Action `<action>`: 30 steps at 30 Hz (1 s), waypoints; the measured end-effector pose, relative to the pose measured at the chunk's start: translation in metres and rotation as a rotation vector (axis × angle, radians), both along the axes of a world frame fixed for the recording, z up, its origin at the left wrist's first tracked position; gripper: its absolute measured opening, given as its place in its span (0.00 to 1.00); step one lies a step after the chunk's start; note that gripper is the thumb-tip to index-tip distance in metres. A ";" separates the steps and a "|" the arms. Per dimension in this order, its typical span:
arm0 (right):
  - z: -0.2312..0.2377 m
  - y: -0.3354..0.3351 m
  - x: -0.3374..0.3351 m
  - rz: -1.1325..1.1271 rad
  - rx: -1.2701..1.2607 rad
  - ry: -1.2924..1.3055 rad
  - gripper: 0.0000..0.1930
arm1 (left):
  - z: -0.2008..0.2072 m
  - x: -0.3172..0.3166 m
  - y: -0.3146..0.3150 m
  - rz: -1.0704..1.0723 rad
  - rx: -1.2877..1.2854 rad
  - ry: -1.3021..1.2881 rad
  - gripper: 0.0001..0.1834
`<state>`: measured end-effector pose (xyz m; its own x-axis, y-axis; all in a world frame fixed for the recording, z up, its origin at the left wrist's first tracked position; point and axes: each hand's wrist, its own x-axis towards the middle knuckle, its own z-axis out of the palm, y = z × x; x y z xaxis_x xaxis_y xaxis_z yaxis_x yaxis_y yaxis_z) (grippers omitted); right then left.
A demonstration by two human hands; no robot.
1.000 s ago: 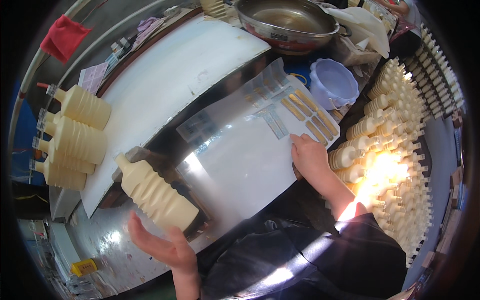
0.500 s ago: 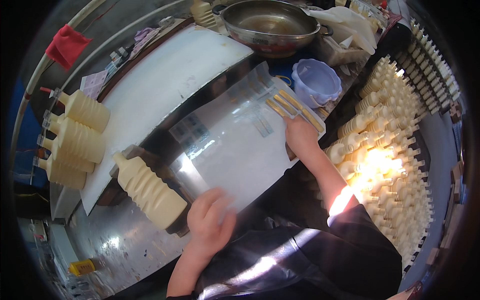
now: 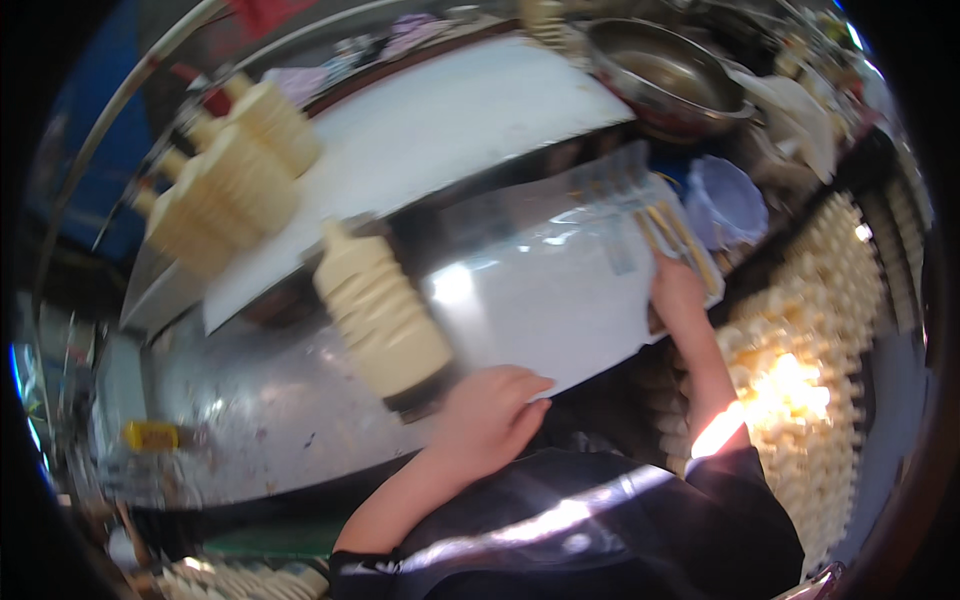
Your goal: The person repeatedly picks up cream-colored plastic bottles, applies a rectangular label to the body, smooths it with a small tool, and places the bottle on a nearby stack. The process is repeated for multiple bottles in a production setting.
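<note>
A ribbed cream plastic bottle (image 3: 385,312), neck at 11 o'clock, base at 5, lies between 10 and 11 o'clock from the nearer, part-curled left hand (image 3: 487,412), its hold and the right hand's (image 3: 680,290) on the glossy white sheet (image 3: 570,310) unclear.

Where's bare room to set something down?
Metal tabletop between yellow block and single cream bottle: bare but speckled. White board, right of the clustered bottles: open. Crowded: the white sheet, left hand and right hand at its edges; right side, packed bottles; upper right, pan and lavender tub.
</note>
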<state>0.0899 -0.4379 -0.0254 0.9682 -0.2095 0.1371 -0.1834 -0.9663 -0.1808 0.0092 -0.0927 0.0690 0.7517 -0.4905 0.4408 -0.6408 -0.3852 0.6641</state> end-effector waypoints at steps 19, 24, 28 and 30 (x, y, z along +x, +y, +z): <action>0.019 0.041 -0.110 0.105 -0.047 0.091 0.29 | -0.009 -0.009 0.009 -0.075 -0.043 -0.028 0.14; 0.002 0.030 -0.119 0.253 -0.085 -0.197 0.14 | -0.007 -0.001 0.001 -0.090 0.022 -0.009 0.11; 0.011 0.029 -0.116 0.204 0.262 -0.176 0.07 | -0.018 0.013 -0.017 -0.094 -0.013 0.010 0.12; 0.023 0.038 -0.113 0.071 0.490 -0.096 0.08 | -0.024 0.022 -0.033 -0.081 -0.041 0.019 0.12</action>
